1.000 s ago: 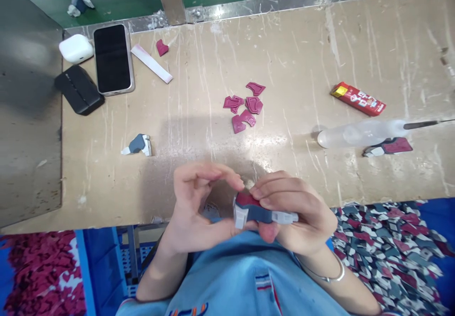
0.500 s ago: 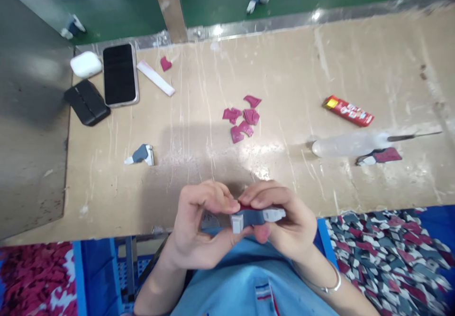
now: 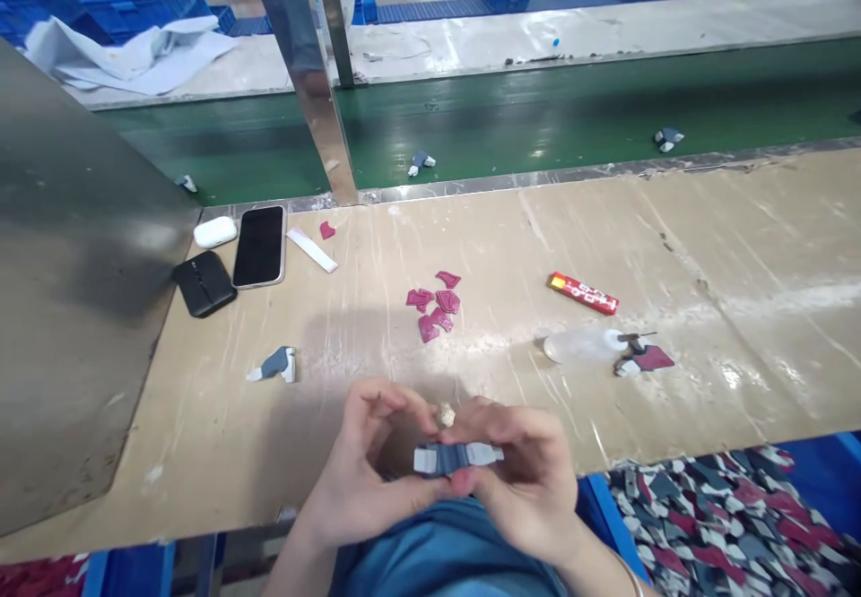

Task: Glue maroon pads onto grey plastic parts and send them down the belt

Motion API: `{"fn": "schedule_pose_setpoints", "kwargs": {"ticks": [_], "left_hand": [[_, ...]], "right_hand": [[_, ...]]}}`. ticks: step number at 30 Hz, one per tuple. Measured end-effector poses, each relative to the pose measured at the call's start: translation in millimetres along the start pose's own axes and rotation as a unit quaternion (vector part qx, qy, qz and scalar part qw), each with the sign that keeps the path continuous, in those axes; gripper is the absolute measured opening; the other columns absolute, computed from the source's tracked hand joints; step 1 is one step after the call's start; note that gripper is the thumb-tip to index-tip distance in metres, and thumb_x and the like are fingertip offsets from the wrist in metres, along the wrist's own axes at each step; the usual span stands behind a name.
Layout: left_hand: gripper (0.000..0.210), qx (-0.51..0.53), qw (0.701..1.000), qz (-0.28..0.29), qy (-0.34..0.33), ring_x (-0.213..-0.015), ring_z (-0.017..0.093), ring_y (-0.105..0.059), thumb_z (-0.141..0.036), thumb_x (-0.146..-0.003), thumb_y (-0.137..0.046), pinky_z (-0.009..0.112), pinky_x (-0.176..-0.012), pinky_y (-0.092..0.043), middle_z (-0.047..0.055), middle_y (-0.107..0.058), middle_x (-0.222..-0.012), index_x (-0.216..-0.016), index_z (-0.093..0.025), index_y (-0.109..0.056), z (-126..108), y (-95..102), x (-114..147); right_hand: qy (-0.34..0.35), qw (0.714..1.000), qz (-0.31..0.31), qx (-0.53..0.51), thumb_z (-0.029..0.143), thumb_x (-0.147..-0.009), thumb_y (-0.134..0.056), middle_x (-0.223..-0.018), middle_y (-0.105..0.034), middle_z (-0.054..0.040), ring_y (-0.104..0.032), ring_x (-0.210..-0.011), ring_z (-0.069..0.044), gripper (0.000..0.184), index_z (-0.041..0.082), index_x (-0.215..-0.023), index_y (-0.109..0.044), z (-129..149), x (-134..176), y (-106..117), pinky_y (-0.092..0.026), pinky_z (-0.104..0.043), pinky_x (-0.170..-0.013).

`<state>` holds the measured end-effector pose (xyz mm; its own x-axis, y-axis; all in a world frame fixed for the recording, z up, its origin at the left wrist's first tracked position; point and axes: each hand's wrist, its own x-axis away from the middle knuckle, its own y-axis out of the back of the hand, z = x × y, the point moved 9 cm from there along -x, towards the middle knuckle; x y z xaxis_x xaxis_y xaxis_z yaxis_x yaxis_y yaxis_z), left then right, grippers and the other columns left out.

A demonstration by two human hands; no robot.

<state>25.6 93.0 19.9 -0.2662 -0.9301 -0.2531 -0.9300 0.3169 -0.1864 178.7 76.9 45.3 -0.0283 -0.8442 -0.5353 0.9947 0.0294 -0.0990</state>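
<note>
Near the front edge of a tan worktable (image 3: 498,247), holding a blue-and-white piece (image 3: 452,461) between left hand (image 3: 353,471) and right hand (image 3: 538,480), partly curled into fingertip-and-thumb pinches. Looks light and fairly stiff; perhaps slippery, too small to tell. Best gripped around its middle.

left-hand grip (image 3: 360,482), right-hand grip (image 3: 533,480), blue-and-white piece (image 3: 452,459)

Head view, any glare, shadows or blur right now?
Head view: white glare on the table, right of the bottle; also head view: soft shadow beside the left hand; head view again: print on the red packet too blurred to read.
</note>
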Motion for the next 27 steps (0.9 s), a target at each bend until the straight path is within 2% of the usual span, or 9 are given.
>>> {"fn": "schedule_pose_setpoints", "kwargs": {"ticks": [7,11,13,16,18,21,23,25,27], "left_hand": [[0.051,-0.034,0.997,0.043,-0.060,-0.089,0.017,-0.075,-0.013,-0.092,-0.086,0.024,-0.076,-0.064,0.002,-0.072,-0.101,-0.126,-0.031,-0.053,-30,-14.5,-5],[0.042,-0.124,0.990,0.027,-0.056,-0.088,0.016,-0.078,-0.020,-0.095,-0.084,0.038,-0.103,-0.066,-0.001,-0.076,-0.098,-0.123,-0.029,-0.054,-29,-18.7,-9],[0.049,-0.209,0.973,0.053,-0.078,-0.099,0.019,-0.079,-0.025,-0.095,-0.086,0.047,-0.118,-0.059,0.002,-0.077,-0.109,-0.133,-0.030,-0.055,-31,-19.1,-14],[0.089,-0.344,0.925,0.111,-0.114,-0.138,0.032,-0.067,-0.039,-0.081,-0.098,0.052,-0.122,-0.054,0.012,-0.068,-0.145,-0.156,-0.029,-0.051,-32,-2.8,-39],[0.096,-0.379,0.910,0.127,-0.112,-0.142,0.035,-0.063,-0.034,-0.075,-0.103,0.057,-0.128,-0.045,0.013,-0.064,-0.150,-0.158,-0.025,-0.054,-24,24.4,-80],[0.062,-0.387,0.907,0.146,-0.079,-0.134,0.034,-0.064,-0.018,-0.076,-0.098,0.075,-0.131,-0.022,0.010,-0.071,-0.132,-0.131,-0.011,-0.072,6,62.0,-177],[0.051,-0.439,0.887,0.137,-0.037,-0.144,0.038,-0.057,-0.015,-0.083,-0.087,0.081,-0.128,-0.010,0.009,-0.071,-0.131,-0.130,-0.004,-0.070,33,76.3,-248],[0.052,-0.491,0.862,0.127,-0.002,-0.162,0.043,-0.038,-0.022,-0.096,-0.070,0.077,-0.128,-0.003,0.009,-0.064,-0.141,-0.140,0.004,-0.060,59,79.3,-308],[0.067,-0.523,0.849,0.066,0.028,-0.170,0.045,-0.020,-0.035,-0.098,-0.075,0.071,-0.133,0.003,0.010,-0.052,-0.163,-0.153,-0.002,-0.053,74,84.5,-348]], "right_hand": [[0.047,0.998,0.048,0.010,0.019,-0.102,-0.079,-0.094,-0.086,-0.0051,-0.080,-0.069,-0.022,0.033,0.028,-0.130,-0.063,22,-5,2,-0.069,-0.036,-0.064],[0.085,0.992,0.053,0.075,0.017,-0.103,-0.075,-0.098,-0.087,-0.0090,-0.083,-0.074,-0.024,0.015,0.024,-0.112,-0.066,24,-4,8,-0.069,-0.037,-0.062],[0.112,0.983,0.036,0.141,0.014,-0.101,-0.077,-0.097,-0.087,-0.0074,-0.085,-0.078,-0.023,0.014,0.023,-0.104,-0.067,24,2,25,-0.070,-0.035,-0.067],[0.110,0.957,-0.020,0.268,0.006,-0.089,-0.087,-0.100,-0.087,-0.0033,-0.086,-0.087,-0.023,0.029,0.023,-0.107,-0.073,19,23,76,-0.073,-0.036,-0.082],[0.065,0.936,-0.058,0.341,0.001,-0.084,-0.089,-0.105,-0.087,-0.0030,-0.086,-0.096,-0.025,0.041,0.025,-0.115,-0.077,12,44,119,-0.074,-0.035,-0.087],[0.006,0.895,-0.132,0.427,0.003,-0.087,-0.086,-0.109,-0.087,-0.0038,-0.085,-0.104,-0.025,0.040,0.025,-0.120,-0.077,7,74,171,-0.074,-0.036,-0.095],[-0.018,0.878,-0.153,0.454,0.006,-0.090,-0.085,-0.115,-0.086,-0.0060,-0.084,-0.111,-0.025,0.041,0.024,-0.126,-0.076,5,87,187,-0.071,-0.036,-0.102],[-0.038,0.875,-0.159,0.456,0.009,-0.090,-0.084,-0.124,-0.084,-0.0087,-0.080,-0.124,-0.027,0.047,0.023,-0.134,-0.072,4,93,193,-0.067,-0.039,-0.111],[-0.056,0.875,-0.180,0.446,0.011,-0.090,-0.084,-0.129,-0.082,-0.0102,-0.075,-0.132,-0.029,0.050,0.022,-0.137,-0.071,8,98,199,-0.063,-0.044,-0.117]]}}
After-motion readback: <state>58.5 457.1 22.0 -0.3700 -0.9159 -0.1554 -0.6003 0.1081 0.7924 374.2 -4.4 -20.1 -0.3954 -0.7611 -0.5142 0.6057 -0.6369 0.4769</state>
